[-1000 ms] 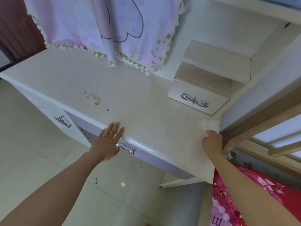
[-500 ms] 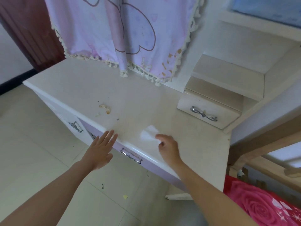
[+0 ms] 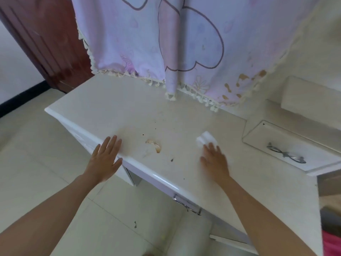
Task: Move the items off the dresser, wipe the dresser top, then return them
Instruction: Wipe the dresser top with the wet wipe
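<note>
Here, left hand (image 3: 105, 159) rests spread on the dresser (image 3: 110, 108); right hand (image 3: 215, 161), apparently flat, presses a wipe (image 3: 204, 139).

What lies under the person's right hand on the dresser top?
A white wipe, pressed onto the dresser top by the right hand. The wipe's far end shows beyond the hand. The rest of it, and the surface beneath, is covered.

A pale purple cloth (image 3: 184, 43) with a tasselled hem hangs at the rear. Dark red wooden door (image 3: 46, 39) at upper left; pale tiled floor (image 3: 36, 154) below.
</note>
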The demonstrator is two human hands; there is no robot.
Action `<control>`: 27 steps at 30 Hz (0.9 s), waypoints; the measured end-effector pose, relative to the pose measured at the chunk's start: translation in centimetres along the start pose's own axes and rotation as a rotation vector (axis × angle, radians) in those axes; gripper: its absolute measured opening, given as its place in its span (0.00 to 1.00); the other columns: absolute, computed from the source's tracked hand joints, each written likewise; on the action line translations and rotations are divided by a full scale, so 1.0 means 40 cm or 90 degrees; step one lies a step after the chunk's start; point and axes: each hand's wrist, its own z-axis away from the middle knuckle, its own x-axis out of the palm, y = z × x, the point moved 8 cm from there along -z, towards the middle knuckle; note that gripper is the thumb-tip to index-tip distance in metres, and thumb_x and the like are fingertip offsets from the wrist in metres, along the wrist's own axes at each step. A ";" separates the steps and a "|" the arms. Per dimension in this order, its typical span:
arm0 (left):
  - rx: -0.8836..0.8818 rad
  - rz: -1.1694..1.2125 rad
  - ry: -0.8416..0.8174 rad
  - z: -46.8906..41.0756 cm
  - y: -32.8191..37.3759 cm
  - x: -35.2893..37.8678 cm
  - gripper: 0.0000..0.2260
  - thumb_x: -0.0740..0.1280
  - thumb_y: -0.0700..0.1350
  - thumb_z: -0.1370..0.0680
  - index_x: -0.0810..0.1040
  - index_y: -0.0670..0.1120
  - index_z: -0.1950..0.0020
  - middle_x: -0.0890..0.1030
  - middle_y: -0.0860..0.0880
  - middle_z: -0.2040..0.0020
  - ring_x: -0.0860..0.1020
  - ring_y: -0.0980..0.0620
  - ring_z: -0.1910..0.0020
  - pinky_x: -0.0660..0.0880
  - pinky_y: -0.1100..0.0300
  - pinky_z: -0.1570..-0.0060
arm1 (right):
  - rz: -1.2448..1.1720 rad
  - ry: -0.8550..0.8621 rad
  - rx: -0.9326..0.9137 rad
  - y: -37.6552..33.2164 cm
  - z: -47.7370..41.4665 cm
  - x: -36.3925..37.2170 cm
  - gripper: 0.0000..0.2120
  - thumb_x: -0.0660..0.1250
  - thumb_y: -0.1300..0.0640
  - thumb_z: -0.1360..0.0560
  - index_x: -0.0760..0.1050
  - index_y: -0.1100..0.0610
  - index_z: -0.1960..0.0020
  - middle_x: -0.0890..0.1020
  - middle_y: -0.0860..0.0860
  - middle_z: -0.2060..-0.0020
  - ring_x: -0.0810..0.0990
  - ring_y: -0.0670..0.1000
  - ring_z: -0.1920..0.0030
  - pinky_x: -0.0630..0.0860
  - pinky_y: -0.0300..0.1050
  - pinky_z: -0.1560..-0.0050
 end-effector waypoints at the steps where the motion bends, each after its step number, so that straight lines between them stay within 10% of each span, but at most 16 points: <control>1: 0.000 -0.002 -0.008 -0.019 -0.022 0.003 0.29 0.57 0.50 0.20 0.46 0.44 0.25 0.46 0.47 0.24 0.44 0.49 0.25 0.45 0.50 0.27 | -0.001 -0.017 -0.033 -0.056 0.001 0.011 0.25 0.49 0.52 0.19 0.45 0.54 0.25 0.44 0.52 0.25 0.45 0.54 0.25 0.50 0.48 0.29; 9: 0.069 -0.037 -0.053 -0.080 -0.099 0.043 0.40 0.32 0.68 0.27 0.57 0.44 0.26 0.56 0.44 0.25 0.55 0.43 0.26 0.54 0.43 0.30 | -0.174 -0.149 -0.354 -0.309 0.188 0.096 0.44 0.38 0.30 0.31 0.53 0.59 0.26 0.44 0.45 0.30 0.42 0.43 0.28 0.37 0.31 0.30; 14: 0.057 -0.064 -0.042 -0.087 -0.107 0.042 0.30 0.38 0.61 0.21 0.60 0.43 0.29 0.68 0.38 0.31 0.59 0.41 0.31 0.52 0.48 0.35 | -0.205 -0.075 -0.260 -0.295 0.094 -0.015 0.49 0.36 0.24 0.35 0.42 0.58 0.28 0.41 0.44 0.31 0.41 0.37 0.30 0.35 0.21 0.37; 20: 0.077 -0.078 -0.038 -0.090 -0.104 0.052 0.29 0.39 0.60 0.20 0.58 0.43 0.29 0.69 0.39 0.32 0.59 0.42 0.32 0.52 0.48 0.36 | -0.089 -0.057 -0.061 -0.199 -0.179 -0.058 0.29 0.51 0.46 0.20 0.43 0.54 0.25 0.46 0.53 0.24 0.44 0.52 0.25 0.46 0.45 0.28; 27: 0.087 -0.044 -0.066 -0.087 -0.098 0.051 0.42 0.18 0.70 0.41 0.31 0.50 0.32 0.30 0.51 0.31 0.31 0.52 0.30 0.35 0.51 0.29 | 0.005 -0.126 -0.319 -0.403 -0.057 0.046 0.47 0.35 0.25 0.34 0.41 0.55 0.25 0.39 0.46 0.28 0.36 0.45 0.29 0.39 0.44 0.28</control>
